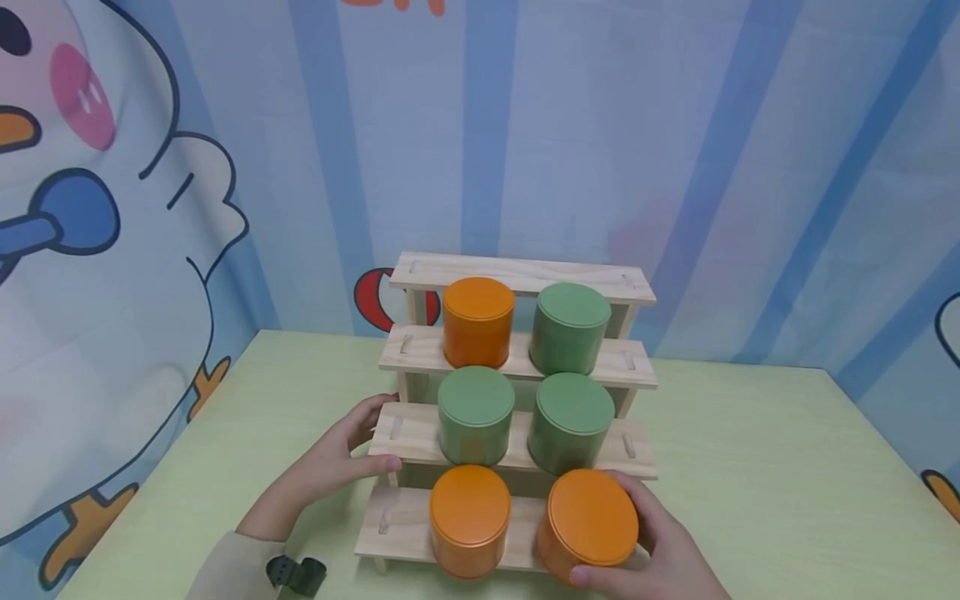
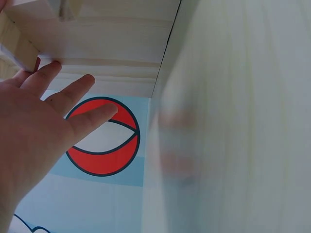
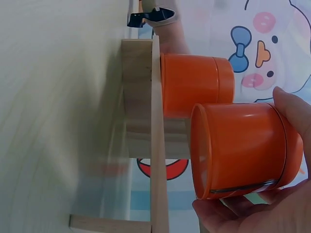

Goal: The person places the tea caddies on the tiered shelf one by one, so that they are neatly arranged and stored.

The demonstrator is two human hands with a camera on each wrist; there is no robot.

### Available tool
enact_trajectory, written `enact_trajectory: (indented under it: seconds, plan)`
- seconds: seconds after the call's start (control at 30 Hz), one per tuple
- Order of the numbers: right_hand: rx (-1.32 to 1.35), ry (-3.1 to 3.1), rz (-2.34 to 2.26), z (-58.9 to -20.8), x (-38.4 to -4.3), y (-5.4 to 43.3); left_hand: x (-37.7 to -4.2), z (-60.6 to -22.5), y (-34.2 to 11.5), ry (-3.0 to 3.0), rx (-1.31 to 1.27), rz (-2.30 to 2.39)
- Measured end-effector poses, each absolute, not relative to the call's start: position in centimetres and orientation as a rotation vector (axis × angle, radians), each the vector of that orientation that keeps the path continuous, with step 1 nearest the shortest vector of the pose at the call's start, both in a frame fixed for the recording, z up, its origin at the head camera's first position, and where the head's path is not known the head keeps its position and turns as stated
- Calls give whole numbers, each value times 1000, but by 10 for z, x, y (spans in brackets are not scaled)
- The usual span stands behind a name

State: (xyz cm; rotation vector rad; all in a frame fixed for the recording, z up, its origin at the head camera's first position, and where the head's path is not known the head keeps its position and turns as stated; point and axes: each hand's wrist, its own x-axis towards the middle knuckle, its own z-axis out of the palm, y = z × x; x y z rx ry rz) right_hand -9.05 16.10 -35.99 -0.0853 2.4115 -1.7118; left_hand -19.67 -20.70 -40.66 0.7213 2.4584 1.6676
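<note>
My right hand [image 1: 652, 542] grips an orange lidded canister [image 1: 592, 517] between thumb and fingers. In the right wrist view this canister [image 3: 243, 150] is held slightly tilted, with a gap between its base and the bottom board of the wooden step shelf [image 3: 159, 184]. Beside it, a second orange canister [image 1: 470, 521] stands on the same board. At the shelf's left side, my left hand [image 1: 348, 446] holds the end of the second board, thumb at the front. Its fingers [image 2: 80, 90] reach behind a wooden leg [image 2: 17, 41], the outer ones spread.
Two green canisters [image 1: 476, 415] [image 1: 572, 422] stand on the second board. One orange canister [image 1: 478, 322] and one green canister [image 1: 570, 327] are on the third. The top board [image 1: 517, 275] is behind them. A pale table [image 1: 757, 467] meets a printed cloth backdrop [image 1: 570, 150].
</note>
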Motion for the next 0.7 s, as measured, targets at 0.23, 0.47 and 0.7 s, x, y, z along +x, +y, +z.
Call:
enact_trajectory:
  seconds: [0.23,0.47,0.7]
  plan:
    - [-28,2440,-1676,-363,-94,154,-196,-407,-207,2461,716,1665]
    - [13,2467,-1643,-365,-97,151,-197,-408,-207,2469,706,1657]
    - [21,2466,-1638,-368,-99,150,-197,-407,-207,2473,710,1657]
